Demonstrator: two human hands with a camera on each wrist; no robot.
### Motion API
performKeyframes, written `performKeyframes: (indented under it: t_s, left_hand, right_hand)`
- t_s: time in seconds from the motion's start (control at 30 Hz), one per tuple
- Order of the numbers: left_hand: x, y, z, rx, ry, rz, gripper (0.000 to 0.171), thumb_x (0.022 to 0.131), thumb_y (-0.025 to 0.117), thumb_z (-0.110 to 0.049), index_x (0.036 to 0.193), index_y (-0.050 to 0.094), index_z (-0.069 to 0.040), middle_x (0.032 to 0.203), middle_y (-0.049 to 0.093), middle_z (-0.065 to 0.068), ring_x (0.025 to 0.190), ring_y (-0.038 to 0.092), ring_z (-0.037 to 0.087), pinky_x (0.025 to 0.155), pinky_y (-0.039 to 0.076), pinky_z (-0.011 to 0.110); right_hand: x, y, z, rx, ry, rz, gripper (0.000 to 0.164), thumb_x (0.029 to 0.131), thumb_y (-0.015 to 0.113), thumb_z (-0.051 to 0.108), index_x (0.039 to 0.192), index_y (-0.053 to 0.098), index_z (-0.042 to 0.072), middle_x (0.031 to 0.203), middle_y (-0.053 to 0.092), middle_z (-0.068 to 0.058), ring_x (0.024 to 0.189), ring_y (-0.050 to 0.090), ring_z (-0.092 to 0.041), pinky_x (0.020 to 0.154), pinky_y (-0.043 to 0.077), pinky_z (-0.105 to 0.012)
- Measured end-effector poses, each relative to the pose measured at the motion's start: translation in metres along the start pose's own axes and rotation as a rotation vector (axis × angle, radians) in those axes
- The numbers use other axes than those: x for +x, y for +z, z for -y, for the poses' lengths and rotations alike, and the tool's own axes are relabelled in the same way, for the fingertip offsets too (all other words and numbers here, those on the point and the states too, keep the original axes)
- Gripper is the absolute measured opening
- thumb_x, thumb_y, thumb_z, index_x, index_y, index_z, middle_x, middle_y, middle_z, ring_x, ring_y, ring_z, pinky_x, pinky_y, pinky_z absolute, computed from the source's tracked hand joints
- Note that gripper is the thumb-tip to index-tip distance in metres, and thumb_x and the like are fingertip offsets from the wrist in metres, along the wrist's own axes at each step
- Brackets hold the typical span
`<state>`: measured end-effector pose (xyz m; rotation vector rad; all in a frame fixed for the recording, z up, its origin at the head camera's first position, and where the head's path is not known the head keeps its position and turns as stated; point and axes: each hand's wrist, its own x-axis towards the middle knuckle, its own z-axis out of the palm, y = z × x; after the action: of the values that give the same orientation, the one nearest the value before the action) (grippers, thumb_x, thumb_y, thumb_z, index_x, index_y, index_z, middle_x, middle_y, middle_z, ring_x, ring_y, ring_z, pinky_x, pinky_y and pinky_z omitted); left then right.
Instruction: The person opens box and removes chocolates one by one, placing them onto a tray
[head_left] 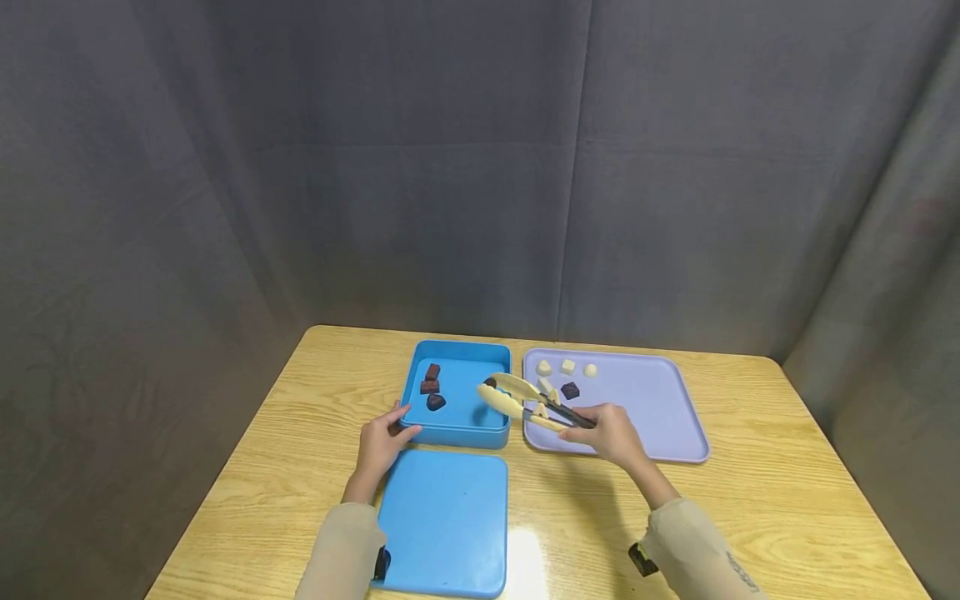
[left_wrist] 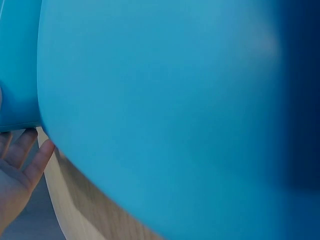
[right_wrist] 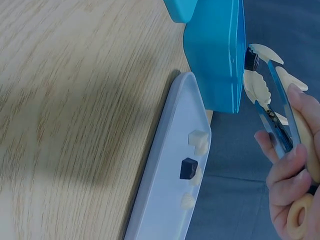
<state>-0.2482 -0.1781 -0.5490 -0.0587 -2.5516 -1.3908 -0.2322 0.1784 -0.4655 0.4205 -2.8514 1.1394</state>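
Note:
My right hand (head_left: pixel 611 433) grips a pair of tongs (right_wrist: pixel 292 112) with cream scalloped tips and dark arms. Between those tips is a dark brown chocolate (right_wrist: pixel 251 59), held above the right side of an open blue box (head_left: pixel 457 435). At the box's near left corner, my left hand (head_left: pixel 380 442) holds the wall, thumb on the front and fingers along the left side. Three brown chocolates, one of them a block (head_left: pixel 430 387), lie at the left inside the box. A lilac tray (head_left: pixel 637 417) to the right bears several white pieces (head_left: pixel 567 367) and one dark chocolate (head_left: pixel 570 390).
Flat in front of the box lies a blue lid (head_left: pixel 446 525), close to my left forearm. Everything stands on a wooden table (head_left: pixel 765 467). Behind it hangs a grey curtain (head_left: pixel 450 208), which also runs along both sides.

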Motion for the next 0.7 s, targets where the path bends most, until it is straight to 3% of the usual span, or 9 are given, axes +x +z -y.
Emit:
performKeyframes:
  t_s: [0.2,0.37,0.7]
  left_hand:
    - [0.001,0.001,0.0,-0.002,0.005,-0.002,0.045,0.075,0.072,-0.017,0.115,0.06,-0.001,0.124,0.047,0.02,0.108,0.051,0.031,0.082,0.047,0.039]
    - [0.002,0.001,0.001,-0.006,0.01,-0.002,0.045,0.075,0.072,-0.018,0.115,0.06,0.0,0.124,0.047,0.02,0.108,0.051,0.031,0.083,0.046,0.039]
    - [0.003,0.001,0.002,-0.015,0.029,-0.006,0.046,0.074,0.072,-0.019,0.115,0.06,0.001,0.124,0.046,0.022,0.107,0.051,0.031,0.082,0.047,0.039]
  right_hand:
    - [-0.006,-0.007,-0.008,0.014,-0.008,-0.042,0.042,0.069,0.077,0.025,0.098,0.068,-0.004,0.078,0.067,-0.008,0.048,0.041,-0.009,0.042,0.034,-0.022]
    - [-0.012,-0.013,-0.016,0.013,0.043,-0.045,0.047,0.069,0.076,0.028,0.102,0.066,-0.004,0.087,0.067,-0.014,0.047,0.042,-0.01,0.041,0.035,-0.022]
    - [-0.019,-0.025,-0.029,0.039,0.118,-0.072,0.053,0.071,0.075,0.031,0.108,0.063,-0.005,0.086,0.066,-0.016,0.04,0.035,-0.009,0.036,0.033,-0.022]
